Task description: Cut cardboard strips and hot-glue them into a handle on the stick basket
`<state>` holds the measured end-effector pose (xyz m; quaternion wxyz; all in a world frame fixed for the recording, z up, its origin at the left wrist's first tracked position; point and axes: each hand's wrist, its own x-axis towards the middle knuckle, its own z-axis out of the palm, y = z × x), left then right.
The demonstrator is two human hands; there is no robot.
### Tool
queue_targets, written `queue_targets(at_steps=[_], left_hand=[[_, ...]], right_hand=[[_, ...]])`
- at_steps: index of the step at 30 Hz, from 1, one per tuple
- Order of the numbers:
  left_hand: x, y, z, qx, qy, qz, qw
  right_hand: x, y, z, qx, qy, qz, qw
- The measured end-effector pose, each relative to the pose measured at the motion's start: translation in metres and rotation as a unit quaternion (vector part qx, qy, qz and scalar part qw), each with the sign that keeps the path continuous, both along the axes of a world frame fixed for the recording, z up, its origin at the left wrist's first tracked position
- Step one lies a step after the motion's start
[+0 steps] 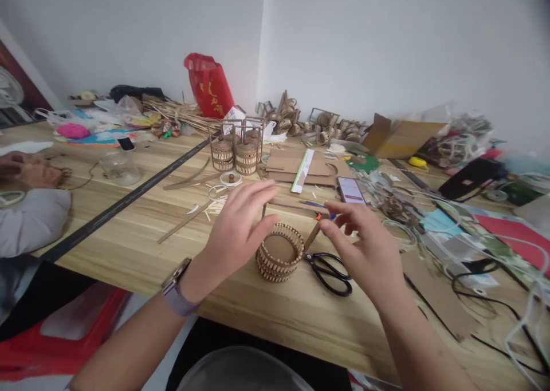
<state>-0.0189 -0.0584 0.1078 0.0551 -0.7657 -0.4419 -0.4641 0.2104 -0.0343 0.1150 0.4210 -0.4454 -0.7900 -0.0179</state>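
A small round basket of light and dark slats (280,256) stands upright on the table between my hands. Over it rises a square-cornered frame handle of thin brown strips (313,237). My left hand (236,228) is at the handle's left side, its fingers stretched out and thumb apart; whether it touches the strip is unclear. At the opposite corner, my right hand (365,245) has thumb and forefinger around the brown strip, with the other fingers curled. Black-handled scissors (330,273) lie beside the basket, under my right hand.
Finished lidded baskets (246,155) stand behind. Cardboard sheets (279,165), a phone (350,190) and loose strips (183,224) lie around. White cables (522,322) and clutter cover the right. Another person's hands (36,170) are at the far left, past a black strip (129,199).
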Motion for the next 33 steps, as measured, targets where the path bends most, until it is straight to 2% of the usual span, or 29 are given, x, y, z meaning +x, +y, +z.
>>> queue_targets(at_steps=[3, 7, 10, 13, 18, 21, 25, 33], left_hand=[[0.015, 0.011, 0.02, 0.005, 0.134, -0.025, 0.991], [0.029, 0.02, 0.025, -0.056, 0.222, -0.044, 0.973], [0.028, 0.026, 0.032, -0.075, 0.217, -0.05, 0.972], [0.021, 0.039, 0.05, -0.076, 0.187, -0.033, 0.979], [0.011, 0.074, 0.086, -0.086, 0.163, -0.045, 0.982], [0.008, 0.1, 0.098, -0.087, 0.159, -0.048, 0.982], [0.007, 0.135, 0.096, -0.099, 0.163, -0.051, 0.98], [0.003, 0.197, 0.075, -0.135, 0.159, -0.038, 0.977]], right_hand=[[-0.004, 0.005, 0.001, -0.031, 0.01, 0.045, 0.998], [-0.002, 0.007, 0.001, -0.049, 0.028, 0.067, 0.996], [0.004, 0.012, -0.003, -0.086, 0.047, 0.091, 0.991], [0.013, 0.02, -0.011, -0.125, 0.071, 0.088, 0.986], [0.027, 0.031, -0.02, -0.15, 0.06, 0.071, 0.984], [0.031, 0.033, -0.02, -0.167, 0.045, 0.083, 0.981], [0.035, 0.036, -0.024, -0.202, 0.048, 0.086, 0.974], [0.041, 0.042, -0.043, -0.244, 0.021, 0.115, 0.963]])
